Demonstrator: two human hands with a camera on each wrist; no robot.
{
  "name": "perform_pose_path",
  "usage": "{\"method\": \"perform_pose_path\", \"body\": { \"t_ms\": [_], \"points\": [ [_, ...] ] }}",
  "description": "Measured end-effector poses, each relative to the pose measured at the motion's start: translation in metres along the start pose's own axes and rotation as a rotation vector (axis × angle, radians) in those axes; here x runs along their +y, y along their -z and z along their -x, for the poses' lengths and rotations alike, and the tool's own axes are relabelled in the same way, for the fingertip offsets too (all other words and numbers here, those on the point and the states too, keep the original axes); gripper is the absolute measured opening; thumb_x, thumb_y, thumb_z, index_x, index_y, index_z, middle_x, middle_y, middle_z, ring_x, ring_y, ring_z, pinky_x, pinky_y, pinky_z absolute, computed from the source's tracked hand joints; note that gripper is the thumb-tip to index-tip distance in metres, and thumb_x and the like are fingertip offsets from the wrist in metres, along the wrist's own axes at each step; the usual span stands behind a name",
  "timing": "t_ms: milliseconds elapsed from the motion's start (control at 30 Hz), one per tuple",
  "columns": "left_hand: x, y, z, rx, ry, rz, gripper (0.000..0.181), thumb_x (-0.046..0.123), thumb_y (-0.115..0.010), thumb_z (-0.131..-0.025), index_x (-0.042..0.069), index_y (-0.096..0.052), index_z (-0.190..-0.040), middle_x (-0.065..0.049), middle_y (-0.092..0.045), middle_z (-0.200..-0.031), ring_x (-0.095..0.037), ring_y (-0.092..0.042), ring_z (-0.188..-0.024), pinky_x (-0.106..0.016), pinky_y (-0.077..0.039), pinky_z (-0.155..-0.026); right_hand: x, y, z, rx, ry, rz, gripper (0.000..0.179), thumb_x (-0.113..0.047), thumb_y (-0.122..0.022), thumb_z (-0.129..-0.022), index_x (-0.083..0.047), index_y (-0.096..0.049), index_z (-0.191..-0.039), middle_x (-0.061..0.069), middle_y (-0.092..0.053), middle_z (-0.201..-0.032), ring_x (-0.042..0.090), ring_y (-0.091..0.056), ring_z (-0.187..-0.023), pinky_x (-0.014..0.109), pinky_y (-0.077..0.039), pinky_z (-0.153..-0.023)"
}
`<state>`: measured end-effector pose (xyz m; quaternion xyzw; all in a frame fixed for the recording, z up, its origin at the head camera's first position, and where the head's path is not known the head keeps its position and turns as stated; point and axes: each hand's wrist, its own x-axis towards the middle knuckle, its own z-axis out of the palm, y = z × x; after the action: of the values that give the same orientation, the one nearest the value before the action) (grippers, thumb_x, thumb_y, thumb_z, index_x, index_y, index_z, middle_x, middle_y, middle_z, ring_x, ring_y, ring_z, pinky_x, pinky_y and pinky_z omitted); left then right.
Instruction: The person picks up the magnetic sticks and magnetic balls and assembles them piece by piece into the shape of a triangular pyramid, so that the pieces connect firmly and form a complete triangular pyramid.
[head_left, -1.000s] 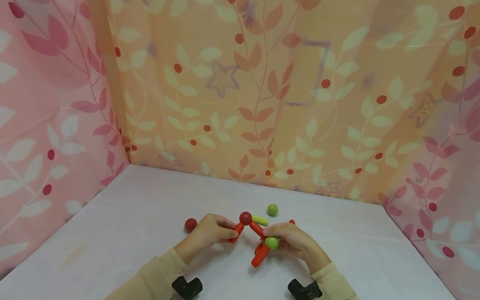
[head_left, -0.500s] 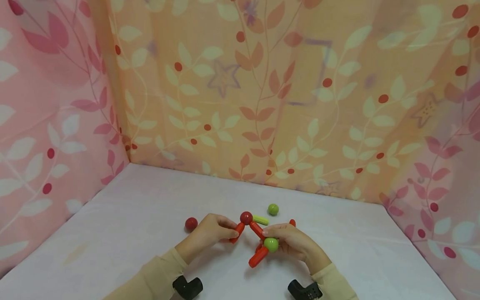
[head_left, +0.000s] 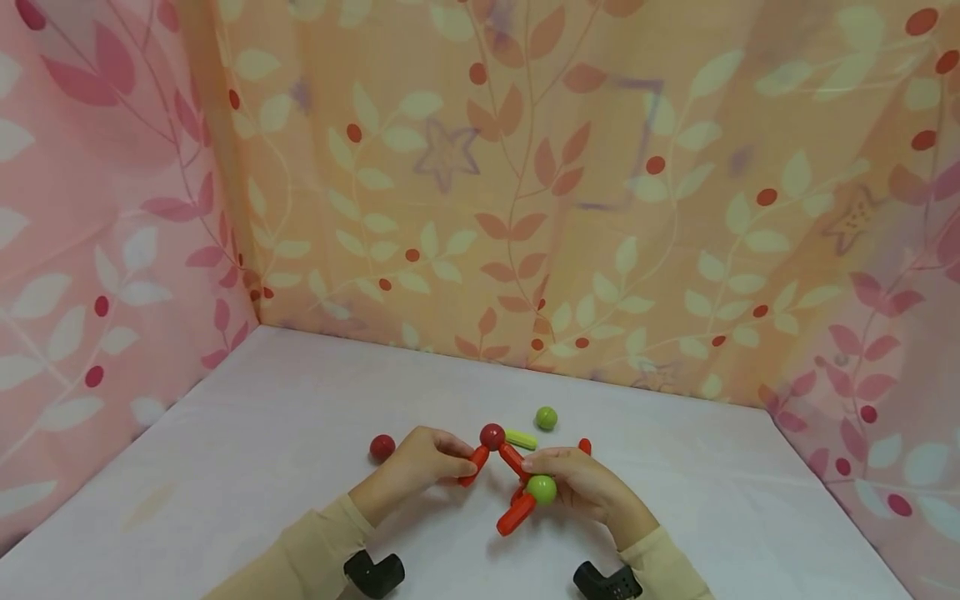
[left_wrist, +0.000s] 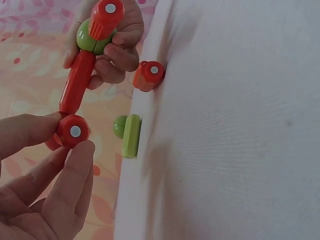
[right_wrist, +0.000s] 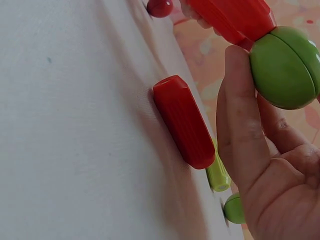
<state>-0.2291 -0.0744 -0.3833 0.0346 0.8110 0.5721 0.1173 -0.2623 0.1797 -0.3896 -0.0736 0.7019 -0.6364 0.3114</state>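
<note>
Between my hands hangs a joined chain of toy rods and balls. In the head view my left hand (head_left: 423, 462) pinches a red rod (head_left: 474, 467) between thumb and fingers. That rod meets a red ball (head_left: 492, 437), from which a second red rod (head_left: 513, 460) slopes down to a green ball (head_left: 542, 489). My right hand (head_left: 588, 487) grips around the green ball, its fingers against the ball in the right wrist view. Another red rod (head_left: 516, 515) sticks out from this ball toward me; its end shows a pale round spot (left_wrist: 110, 8) in the left wrist view.
On the white table (head_left: 300, 392) lie a loose red ball (head_left: 382, 448) left of my left hand, a yellow-green rod (head_left: 521, 439) and a green ball (head_left: 547, 418) beyond the chain. A red rod (right_wrist: 184, 122) lies below my right hand. Flowered cloth (head_left: 450, 208) encloses the table.
The green ball with its outer red rod has shifted very slightly left and down in the head view. Both hands keep their hold, almost still.
</note>
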Motion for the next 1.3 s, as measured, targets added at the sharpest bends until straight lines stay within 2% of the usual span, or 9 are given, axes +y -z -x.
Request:
{"method": "perform_pose_path", "body": {
  "t_ms": [367,867,1300],
  "points": [
    [-0.0015,0.0004,0.0022,0.011,0.016,0.012,0.022,0.016,-0.077,-0.084,0.006,-0.076,-0.103,-0.002,-0.075,-0.086,-0.013,-0.066,-0.074,-0.029,-0.055,-0.074,0.0016,-0.0013,-0.0013,0.007,0.007,0.003,0.022,-0.028,-0.067,-0.094,-0.012,-0.075,-0.107,0.002,-0.076,-0.095,0.014,-0.070,-0.087,0.026,-0.058,-0.084],
    [-0.0002,0.0031,0.0013,-0.006,-0.016,0.020,0.023,0.017,-0.078,-0.083,0.006,-0.077,-0.103,-0.003,-0.075,-0.085,-0.013,-0.066,-0.074,-0.030,-0.054,-0.074,0.0020,-0.0028,-0.0006,0.003,0.015,0.006,0.021,-0.027,-0.068,-0.094,-0.011,-0.076,-0.105,0.000,-0.076,-0.091,0.012,-0.069,-0.085,0.023,-0.057,-0.079],
    [-0.0003,0.0065,0.0006,-0.019,-0.029,0.047,0.025,0.016,-0.077,-0.084,0.003,-0.075,-0.105,-0.004,-0.076,-0.091,-0.013,-0.068,-0.076,-0.031,-0.057,-0.076,0.0047,-0.0056,-0.0026,-0.001,0.024,-0.016,0.018,-0.024,-0.068,-0.093,-0.012,-0.076,-0.103,0.000,-0.076,-0.090,0.012,-0.071,-0.084,0.023,-0.057,-0.077]
  ]
}}
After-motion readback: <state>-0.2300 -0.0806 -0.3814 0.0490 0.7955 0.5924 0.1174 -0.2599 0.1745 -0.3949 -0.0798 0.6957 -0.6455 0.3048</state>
